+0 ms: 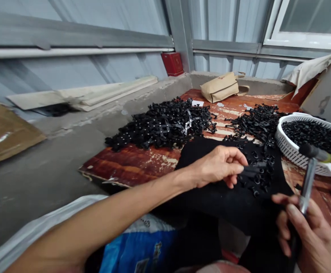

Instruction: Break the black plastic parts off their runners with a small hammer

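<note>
My left hand (pixel 224 167) is closed, pinching a thin black strip-like part (pixel 253 170) between thumb and fingers. The strip is blurred, so its exact kind is unclear. It hovers over a black cloth (pixel 211 195), on which several small black knob-like pieces (pixel 256 180) lie scattered. In my right hand (pixel 310 227) is a small hammer (pixel 307 184) with a metal shaft, gripped low with the head up. One end of its head is dark and the other yellowish. The hammer stands apart from the strip.
Behind the cloth, a large heap of black jointed parts (pixel 162 123) covers the reddish worn board (pixel 131 163). Further right are a smaller heap (pixel 258 121) and a white basket (pixel 289 146) full of small black pieces. A beige bag (pixel 219 88) and red tin (pixel 172 63) sit at the back.
</note>
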A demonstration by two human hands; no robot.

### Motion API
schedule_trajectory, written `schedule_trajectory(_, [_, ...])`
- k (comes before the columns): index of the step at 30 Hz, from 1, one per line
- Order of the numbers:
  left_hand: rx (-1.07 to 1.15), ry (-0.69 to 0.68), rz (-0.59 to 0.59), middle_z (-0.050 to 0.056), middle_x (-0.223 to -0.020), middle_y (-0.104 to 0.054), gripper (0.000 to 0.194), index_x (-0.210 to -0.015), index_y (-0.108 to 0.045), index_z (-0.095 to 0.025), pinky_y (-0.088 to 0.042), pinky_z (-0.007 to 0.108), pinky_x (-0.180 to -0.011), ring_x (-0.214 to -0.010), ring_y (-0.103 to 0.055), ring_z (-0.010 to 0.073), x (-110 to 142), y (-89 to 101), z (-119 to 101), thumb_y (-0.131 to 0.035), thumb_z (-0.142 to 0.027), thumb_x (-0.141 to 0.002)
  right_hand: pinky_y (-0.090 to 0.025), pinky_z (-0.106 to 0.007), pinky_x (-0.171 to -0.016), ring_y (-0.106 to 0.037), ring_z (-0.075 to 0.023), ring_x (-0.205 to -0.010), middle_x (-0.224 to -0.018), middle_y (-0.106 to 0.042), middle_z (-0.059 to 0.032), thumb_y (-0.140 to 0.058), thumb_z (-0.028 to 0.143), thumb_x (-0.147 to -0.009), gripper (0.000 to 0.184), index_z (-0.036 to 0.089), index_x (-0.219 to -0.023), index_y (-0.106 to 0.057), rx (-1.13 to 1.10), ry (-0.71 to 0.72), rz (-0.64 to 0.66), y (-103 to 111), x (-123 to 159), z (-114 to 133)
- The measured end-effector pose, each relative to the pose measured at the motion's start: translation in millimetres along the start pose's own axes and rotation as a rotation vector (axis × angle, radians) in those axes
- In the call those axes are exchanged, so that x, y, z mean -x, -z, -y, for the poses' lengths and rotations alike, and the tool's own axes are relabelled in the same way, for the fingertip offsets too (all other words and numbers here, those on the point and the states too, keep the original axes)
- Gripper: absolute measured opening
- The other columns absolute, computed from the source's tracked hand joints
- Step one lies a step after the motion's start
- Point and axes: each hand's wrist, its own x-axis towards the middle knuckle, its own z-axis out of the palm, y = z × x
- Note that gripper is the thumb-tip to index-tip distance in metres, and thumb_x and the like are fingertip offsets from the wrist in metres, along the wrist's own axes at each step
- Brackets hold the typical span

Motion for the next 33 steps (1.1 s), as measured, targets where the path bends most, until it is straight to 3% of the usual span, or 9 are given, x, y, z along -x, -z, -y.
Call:
schedule_trajectory(4, [0.076, 0.093, 0.124, -0.006, -0.054, -0.052, 0.011, -0.084, -0.056, -0.013, -0.04, 0.016, -0.044, -0.043, -0.049, 0.0041, 35, -17.7, 20, -0.059, -0.015, -0.074, -0.037, -0.016, -0.03, -0.047, -0.0079, -0.045, -0.08, -0.063, 0.0005, -0.07, 0.038, -0.078, 0.027, 0.025, -0.096, -0.054, 0.03, -0.009, 0.08, -23, 0, 6])
schedule_trajectory(8, [0.404, 0.281, 0.269, -0.007, -0.054, -0.051, 0.026, -0.084, -0.056, -0.014, -0.049, 0.024, -0.045, -0.04, -0.046, 0.0051, 57, -15.8, 47, -0.072, -0.026, -0.067, -0.04, -0.018, -0.031, -0.051, -0.0084, -0.046, -0.092, -0.066, -0.0027, -0.074, 0.038, -0.074, 0.029, 0.023, -0.092, -0.056, 0.086, -0.004, 0.137, -29, 7, -6])
schedule_trajectory(10, [0.476, 0.317, 0.294, -0.004, -0.059, -0.056, 0.034, -0.085, -0.056, -0.014, -0.05, 0.026, -0.046, -0.041, -0.046, 0.0052, 64, -13.0, 59, -0.076, -0.033, -0.064, -0.041, -0.018, -0.032, -0.052, -0.009, -0.044, -0.081, -0.067, -0.0015, -0.076, 0.037, -0.073, 0.029, 0.022, -0.089, -0.057, 0.141, 0.003, 0.132, -32, 11, -12])
schedule_trajectory(13, [0.368, 0.265, 0.222, 0.002, -0.074, -0.063, 0.035, -0.089, -0.057, -0.014, -0.049, 0.025, -0.051, -0.05, -0.053, 0.0071, 74, -9.6, 66, -0.069, -0.042, -0.072, -0.041, -0.018, -0.034, -0.052, -0.0091, -0.039, -0.061, -0.063, 0.0026, -0.076, 0.036, -0.073, 0.028, 0.021, -0.088, -0.057, 0.219, 0.027, 0.086, -36, 16, -17])
schedule_trajectory(16, [0.159, 0.169, 0.153, 0.004, -0.086, -0.063, 0.031, -0.096, -0.062, -0.015, -0.048, 0.025, -0.067, -0.074, -0.059, 0.0108, 85, -5.8, 65, -0.06, -0.042, -0.081, -0.044, -0.019, -0.035, -0.054, -0.0107, -0.041, -0.064, -0.064, 0.0024, -0.076, 0.039, -0.073, 0.033, 0.022, -0.09, -0.054, 0.232, 0.036, 0.057, -41, 18, -18])
schedule_trajectory(19, [0.162, 0.087, 0.183, 0.008, -0.103, -0.063, 0.041, -0.107, -0.061, -0.016, -0.045, 0.028, -0.078, -0.093, -0.058, 0.016, 94, -5.2, 67, -0.058, -0.047, -0.08, -0.044, -0.02, -0.034, -0.054, -0.0112, -0.041, -0.066, -0.064, 0.003, -0.077, 0.041, -0.07, 0.038, 0.022, -0.092, -0.052, 0.195, 0.031, 0.047, -45, 16, -18])
schedule_trajectory(22, [0.169, 0.048, 0.16, 0.01, -0.113, -0.062, 0.046, -0.112, -0.058, -0.017, -0.044, 0.03, -0.08, -0.095, -0.057, 0.0173, 98, -15.0, 77, -0.059, -0.05, -0.079, -0.044, -0.02, -0.033, -0.053, -0.0112, -0.038, -0.057, -0.061, 0.0056, -0.076, 0.042, -0.071, 0.039, 0.022, -0.091, -0.05, 0.151, 0.007, 0.059, -48, 17, -20])
schedule_trajectory(28, [0.19, 0.013, -0.203, 0.005, -0.085, -0.065, 0.04, -0.093, -0.061, -0.014, -0.044, 0.026, -0.072, -0.078, -0.06, 0.0139, 99, -41.0, 93, -0.051, -0.052, -0.085, -0.043, -0.019, -0.035, -0.052, -0.0114, -0.034, -0.05, -0.061, 0.0056, -0.07, 0.042, -0.078, 0.032, 0.023, -0.089, -0.045, 0.085, -0.074, 0.126, -53, 33, -32])
schedule_trajectory(33, [-0.118, 0.039, -0.286, 0.002, -0.068, -0.063, 0.042, -0.077, -0.06, -0.014, -0.042, 0.024, -0.068, -0.069, -0.06, 0.0137, 103, -34.7, 90, -0.04, -0.048, -0.091, -0.043, -0.02, -0.035, -0.054, -0.0121, -0.035, -0.054, -0.065, 0.0025, -0.073, 0.041, -0.075, 0.035, 0.022, -0.088, -0.046, 0.06, -0.121, 0.171, -57, 44, -42])
